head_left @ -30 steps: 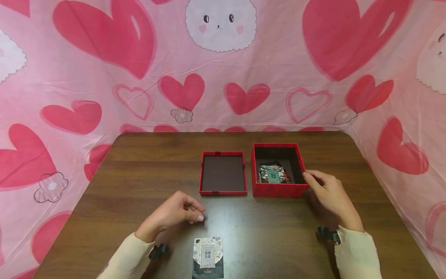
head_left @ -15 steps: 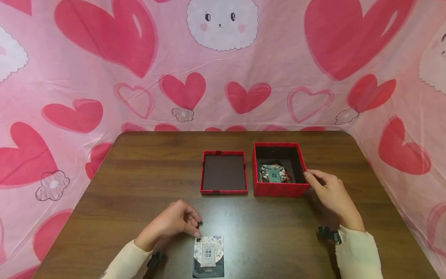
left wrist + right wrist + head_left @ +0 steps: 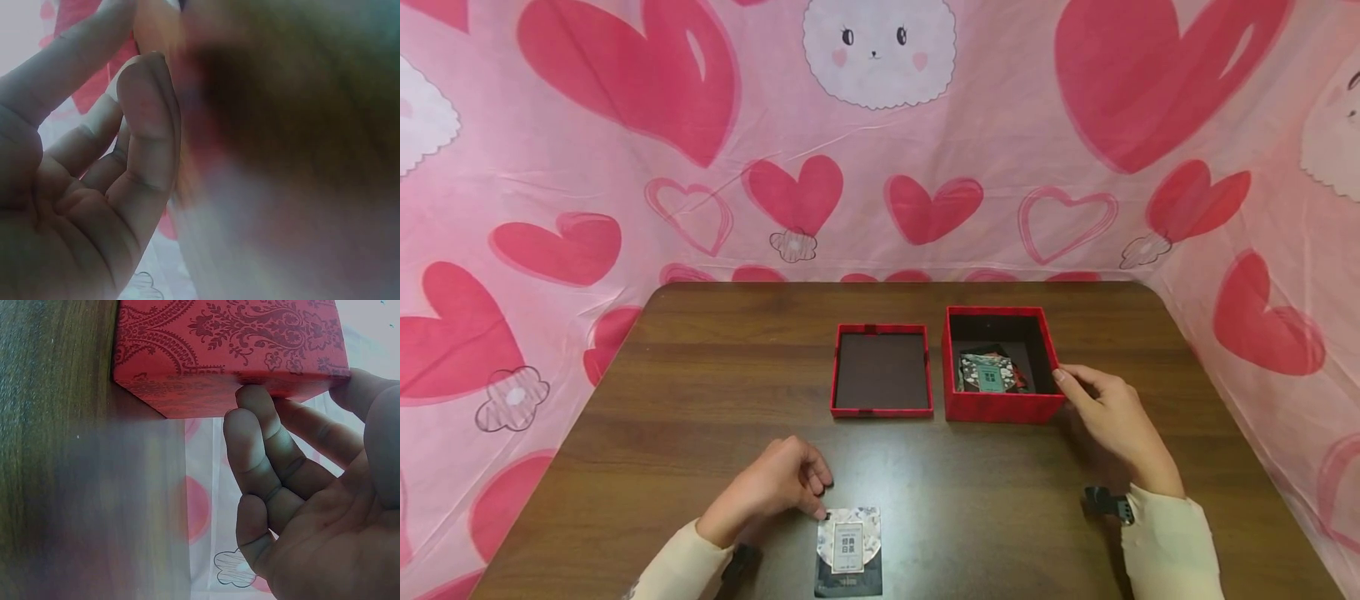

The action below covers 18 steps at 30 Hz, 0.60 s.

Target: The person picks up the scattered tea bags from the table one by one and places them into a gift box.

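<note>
L hand [image 3: 775,487]: fingers curled, tips now touching top-left corner of the card packet [image 3: 848,552] lying flat at near table [image 3: 700,400] edge; no grip seen. 1 s ago the hand sat further from the packet, fingertips clear of it. R hand [image 3: 1108,421]: unchanged, fingers gently bent, tips resting against right wall of red box [image 3: 1000,407]; not clasping it. Box open, packets inside. Red lid [image 3: 882,372] upturned just left of box, same spot as before.
</note>
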Each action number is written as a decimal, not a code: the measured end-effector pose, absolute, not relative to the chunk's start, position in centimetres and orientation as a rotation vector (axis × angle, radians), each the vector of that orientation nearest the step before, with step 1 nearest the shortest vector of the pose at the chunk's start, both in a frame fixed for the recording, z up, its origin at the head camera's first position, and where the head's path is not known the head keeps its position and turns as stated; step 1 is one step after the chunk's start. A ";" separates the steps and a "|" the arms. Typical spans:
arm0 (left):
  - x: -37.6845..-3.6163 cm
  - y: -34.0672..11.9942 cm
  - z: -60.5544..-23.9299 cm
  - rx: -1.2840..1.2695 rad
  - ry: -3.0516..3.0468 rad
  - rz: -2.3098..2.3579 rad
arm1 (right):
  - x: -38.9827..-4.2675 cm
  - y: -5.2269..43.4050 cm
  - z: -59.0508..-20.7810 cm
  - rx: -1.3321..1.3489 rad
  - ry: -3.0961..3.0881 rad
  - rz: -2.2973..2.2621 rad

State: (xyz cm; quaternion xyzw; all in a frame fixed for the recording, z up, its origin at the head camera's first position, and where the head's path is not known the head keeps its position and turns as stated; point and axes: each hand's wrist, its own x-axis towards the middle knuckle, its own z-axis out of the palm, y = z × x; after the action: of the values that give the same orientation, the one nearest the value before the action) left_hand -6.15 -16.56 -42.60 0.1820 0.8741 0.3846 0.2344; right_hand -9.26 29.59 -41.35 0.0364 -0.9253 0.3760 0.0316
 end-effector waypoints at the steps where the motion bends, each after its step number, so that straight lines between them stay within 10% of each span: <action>1: -6.1 -16.5 -42.7 0.499 2.410 1.051 | -9.3 29.6 -41.3 0.111 -2.851 1.159; 18: -5.1 -15.7 -43.5 0.582 2.558 0.960 | -9.2 29.6 -41.1 0.093 -2.897 1.180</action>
State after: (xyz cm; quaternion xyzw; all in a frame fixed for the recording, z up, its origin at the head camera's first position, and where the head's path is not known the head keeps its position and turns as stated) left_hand -5.08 -15.74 -43.50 0.2052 0.9018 0.3385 0.1733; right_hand -9.25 29.56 -41.12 0.0297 -0.9256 0.3772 0.0062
